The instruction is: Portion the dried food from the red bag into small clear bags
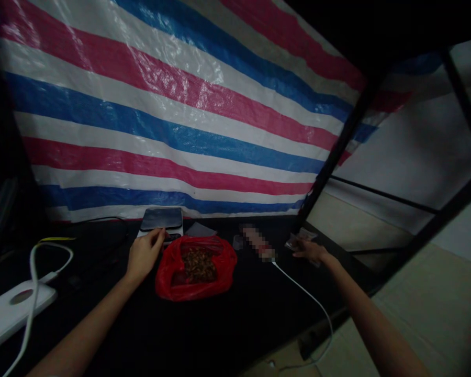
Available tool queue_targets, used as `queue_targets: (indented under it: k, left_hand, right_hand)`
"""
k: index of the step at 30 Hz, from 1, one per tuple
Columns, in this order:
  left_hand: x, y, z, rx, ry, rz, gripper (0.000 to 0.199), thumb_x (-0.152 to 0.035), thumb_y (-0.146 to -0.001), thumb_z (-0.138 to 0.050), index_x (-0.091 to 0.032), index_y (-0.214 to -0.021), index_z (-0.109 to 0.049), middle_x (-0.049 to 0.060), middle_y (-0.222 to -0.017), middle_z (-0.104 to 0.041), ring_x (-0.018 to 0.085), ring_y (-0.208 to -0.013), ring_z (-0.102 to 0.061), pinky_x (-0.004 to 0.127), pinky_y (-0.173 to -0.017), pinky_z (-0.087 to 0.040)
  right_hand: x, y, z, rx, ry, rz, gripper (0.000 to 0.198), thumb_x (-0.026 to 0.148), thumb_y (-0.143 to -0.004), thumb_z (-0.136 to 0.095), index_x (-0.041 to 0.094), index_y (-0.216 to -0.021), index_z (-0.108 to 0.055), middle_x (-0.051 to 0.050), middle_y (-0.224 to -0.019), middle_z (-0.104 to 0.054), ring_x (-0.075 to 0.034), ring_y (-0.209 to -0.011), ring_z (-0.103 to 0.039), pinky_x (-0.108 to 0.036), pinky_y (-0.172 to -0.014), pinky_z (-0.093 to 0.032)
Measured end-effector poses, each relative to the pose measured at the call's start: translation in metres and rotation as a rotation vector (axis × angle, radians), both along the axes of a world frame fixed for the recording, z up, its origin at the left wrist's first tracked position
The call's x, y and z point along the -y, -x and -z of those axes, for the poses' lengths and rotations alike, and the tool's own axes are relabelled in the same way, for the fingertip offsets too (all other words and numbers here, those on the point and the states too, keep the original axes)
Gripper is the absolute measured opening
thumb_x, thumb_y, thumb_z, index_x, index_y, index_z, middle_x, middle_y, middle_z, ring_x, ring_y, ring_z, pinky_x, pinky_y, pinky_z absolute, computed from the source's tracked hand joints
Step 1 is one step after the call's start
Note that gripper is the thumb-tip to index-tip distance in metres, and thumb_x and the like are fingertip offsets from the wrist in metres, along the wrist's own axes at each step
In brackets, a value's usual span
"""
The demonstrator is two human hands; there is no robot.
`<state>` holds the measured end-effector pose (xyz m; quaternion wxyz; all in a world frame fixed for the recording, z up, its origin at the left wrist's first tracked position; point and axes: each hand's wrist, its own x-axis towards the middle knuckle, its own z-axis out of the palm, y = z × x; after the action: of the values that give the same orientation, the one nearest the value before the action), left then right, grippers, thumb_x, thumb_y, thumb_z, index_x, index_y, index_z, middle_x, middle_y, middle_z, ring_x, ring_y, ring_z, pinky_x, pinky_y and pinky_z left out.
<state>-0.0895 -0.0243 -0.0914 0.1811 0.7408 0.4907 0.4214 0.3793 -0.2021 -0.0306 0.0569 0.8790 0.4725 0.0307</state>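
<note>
My left hand (pixel 145 254) is at the upper left rim of a red plastic bag (pixel 165 275), in front of a kitchen scale (pixel 161 220) with a dark top. Its thumb and fingers are pinched together; whether they grip the bag's edge is not clear. Inside the open bag lies a heap of small brown dried pieces (pixel 199 264). Over at the right end of the table, my right hand (pixel 310 250) has its fingers closed on a clear plastic bag (pixel 306 234), whose contents I cannot make out.
A blurred-out phone-like object (pixel 257 242) lies mid-table, with a white cable (pixel 317 303) running over the front edge. A small clear piece (pixel 237 242) and a flat grey sheet (pixel 200 229) are near it. A white power strip (pixel 19 309) sits at left. Striped sheeting (pixel 180 115) hangs behind.
</note>
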Motion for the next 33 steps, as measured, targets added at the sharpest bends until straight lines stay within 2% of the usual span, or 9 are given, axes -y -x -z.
queue_targets:
  k: [3,6,14,19,21,24,26,29,33]
  left_hand:
    - [0.002,0.001,-0.001,-0.007,-0.01,0.003,0.038,-0.045,-0.082,-0.034,-0.02,-0.08,-0.062,0.0,-0.053,-0.059,0.017,-0.054,-0.056,0.021,-0.052,-0.033]
    - [0.004,0.003,-0.002,0.007,-0.016,0.005,0.037,-0.044,-0.082,-0.035,-0.019,-0.08,-0.062,-0.001,-0.05,-0.057,0.016,-0.052,-0.055,0.021,-0.051,-0.033]
    - [0.002,0.002,-0.003,0.076,-0.038,0.027,0.037,-0.042,-0.084,-0.035,-0.018,-0.076,-0.062,-0.001,-0.049,-0.055,0.015,-0.05,-0.054,0.021,-0.051,-0.033]
    - [0.031,-0.007,-0.022,0.141,-0.122,0.099,0.032,-0.034,-0.085,-0.036,-0.018,-0.074,-0.061,0.001,-0.06,-0.06,0.013,-0.055,-0.055,0.021,-0.053,-0.035]
    - [0.053,-0.019,-0.032,0.131,-0.138,0.268,0.027,-0.03,-0.085,-0.038,-0.018,-0.074,-0.06,0.001,-0.062,-0.059,0.012,-0.056,-0.054,0.021,-0.056,-0.036]
    - [0.082,-0.038,-0.04,0.214,-0.07,0.489,0.02,-0.03,-0.083,-0.043,-0.018,-0.083,-0.059,0.0,-0.067,-0.059,0.011,-0.059,-0.054,0.019,-0.057,-0.039]
    - [0.089,-0.044,-0.039,0.332,-0.087,0.469,0.019,-0.03,-0.084,-0.044,-0.018,-0.09,-0.058,0.004,-0.084,-0.059,0.014,-0.076,-0.055,0.021,-0.067,-0.041]
    - [0.084,-0.043,-0.03,0.464,-0.13,0.369,0.018,-0.029,-0.084,-0.044,-0.017,-0.09,-0.056,0.006,-0.095,-0.055,0.017,-0.091,-0.051,0.026,-0.08,-0.039]
    - [0.074,-0.04,-0.021,0.57,-0.113,0.261,0.023,-0.028,-0.087,-0.036,-0.017,-0.08,-0.054,0.005,-0.084,-0.054,0.016,-0.082,-0.052,0.027,-0.077,-0.04]
  right_hand:
    - [0.004,-0.001,0.016,0.097,0.004,-0.01,0.049,0.039,-0.071,-0.057,0.025,-0.117,-0.05,-0.011,-0.114,-0.057,-0.03,-0.105,-0.051,-0.046,-0.082,-0.033]
    - [-0.001,0.006,0.023,0.208,-0.034,-0.045,0.033,0.034,-0.079,-0.047,0.018,-0.107,-0.058,-0.015,-0.11,-0.059,-0.029,-0.105,-0.05,-0.047,-0.086,-0.026]
    - [-0.016,0.036,0.014,0.349,-0.157,-0.184,0.025,0.026,-0.08,-0.046,0.012,-0.08,-0.067,-0.016,-0.083,-0.067,-0.029,-0.088,-0.059,-0.042,-0.083,-0.031]
    - [-0.046,0.069,-0.025,-0.092,-0.426,-0.093,0.037,0.044,-0.077,-0.044,0.022,-0.093,-0.068,-0.01,-0.068,-0.069,-0.027,-0.067,-0.064,-0.032,-0.053,-0.041]
    - [-0.061,0.101,-0.04,-0.299,-0.422,-0.228,0.036,0.045,-0.073,-0.048,0.021,-0.088,-0.069,-0.005,-0.054,-0.066,-0.024,-0.06,-0.064,-0.029,-0.052,-0.042]
    - [-0.078,0.174,-0.049,-0.472,-0.516,-0.496,0.033,0.043,-0.073,-0.05,0.018,-0.082,-0.07,-0.003,-0.058,-0.067,-0.019,-0.051,-0.061,-0.026,-0.051,-0.044]
    - [-0.083,0.229,-0.045,-0.56,-0.582,-0.646,0.029,0.039,-0.075,-0.05,0.019,-0.082,-0.069,-0.003,-0.066,-0.068,-0.016,-0.052,-0.061,-0.024,-0.049,-0.045]
    - [-0.087,0.29,-0.027,-0.55,-0.652,-0.964,0.02,0.023,-0.078,-0.048,0.021,-0.083,-0.068,-0.003,-0.083,-0.067,-0.016,-0.071,-0.062,-0.024,-0.064,-0.048]
    - [-0.089,0.311,-0.001,-0.42,-0.744,-1.126,0.026,0.014,-0.081,-0.045,0.022,-0.099,-0.062,-0.003,-0.095,-0.064,-0.014,-0.082,-0.061,-0.026,-0.074,-0.049]
